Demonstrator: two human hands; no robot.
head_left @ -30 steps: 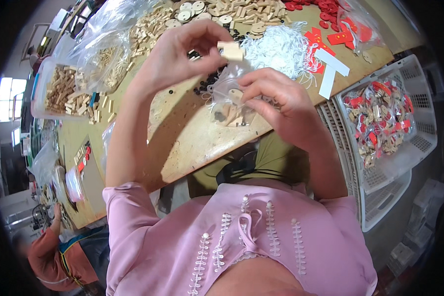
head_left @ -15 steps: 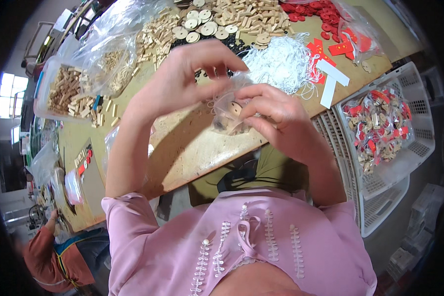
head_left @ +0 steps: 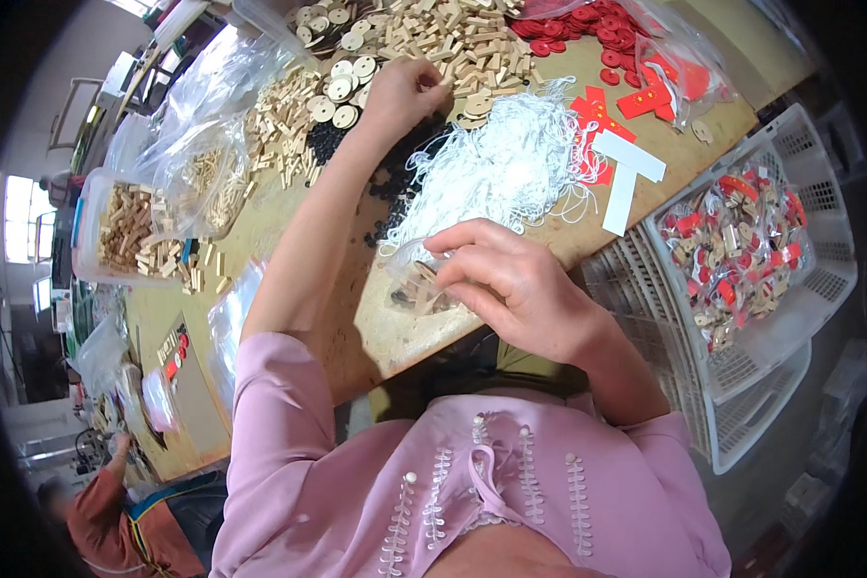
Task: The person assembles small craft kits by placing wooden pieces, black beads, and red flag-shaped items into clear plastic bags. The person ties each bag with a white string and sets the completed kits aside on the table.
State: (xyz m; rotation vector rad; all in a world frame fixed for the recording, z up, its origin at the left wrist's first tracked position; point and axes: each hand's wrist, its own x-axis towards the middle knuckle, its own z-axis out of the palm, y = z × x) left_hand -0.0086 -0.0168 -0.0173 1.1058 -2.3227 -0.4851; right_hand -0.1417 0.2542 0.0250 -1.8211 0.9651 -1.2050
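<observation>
My right hand (head_left: 520, 289) is pinched closed on a small clear plastic bag (head_left: 419, 284) with a few pale wooden pieces inside, thumb and fingers gathering its mouth so that, as I judge it, the opening stays upright and the contents stay in. The bag hangs just above the near edge of the worn wooden worktable (head_left: 395, 337), touching a heap of white looped strings (head_left: 496, 169) that spreads away from it toward the table's far side.

My left hand (head_left: 409, 91) is stretched well beyond the bag, fingers curled down into a pile of small pale wooden blocks and round wooden discs (head_left: 433, 43); I cannot tell whether it has gripped one. A scatter of small black beads (head_left: 395, 183) lies between that pile and the bag.

Right of the strings sit red plastic pieces (head_left: 636, 96) and two white strips (head_left: 626, 178). Further right, off the table, a white plastic basket (head_left: 809, 144) holds filled bags, placed within my right hand's reach.
</observation>
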